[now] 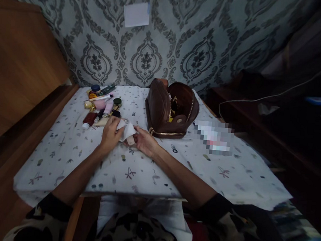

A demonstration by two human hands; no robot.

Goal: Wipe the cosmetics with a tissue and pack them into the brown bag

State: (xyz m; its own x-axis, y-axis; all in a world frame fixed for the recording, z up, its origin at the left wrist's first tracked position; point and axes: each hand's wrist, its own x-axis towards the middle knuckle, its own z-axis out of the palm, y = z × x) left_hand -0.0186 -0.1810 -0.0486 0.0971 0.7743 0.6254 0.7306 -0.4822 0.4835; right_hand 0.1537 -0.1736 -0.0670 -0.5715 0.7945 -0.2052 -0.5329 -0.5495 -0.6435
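Over the table, my left hand [110,134] pinches a crumpled white tissue [128,131] between thumb and fingers. My right hand [146,142] is closed on a small beige-ended item [130,140], which looks like a cosmetic container. The tissue lies against this item and covers part of it, so its full shape is hidden. Just beyond my left hand is a group of cosmetics, among them a pink tube [108,107], a dark red bottle with a white cap [89,119] and a dark round jar [117,102].
An unzipped brown leather cosmetic bag [161,109] stands right of the cosmetics, with things inside. Farther right lies a blurred-out flat object [214,137]. A patterned white cloth [144,175] covers the table. Wooden furniture [21,58] borders the left side; a white cable [264,103] hangs at right.
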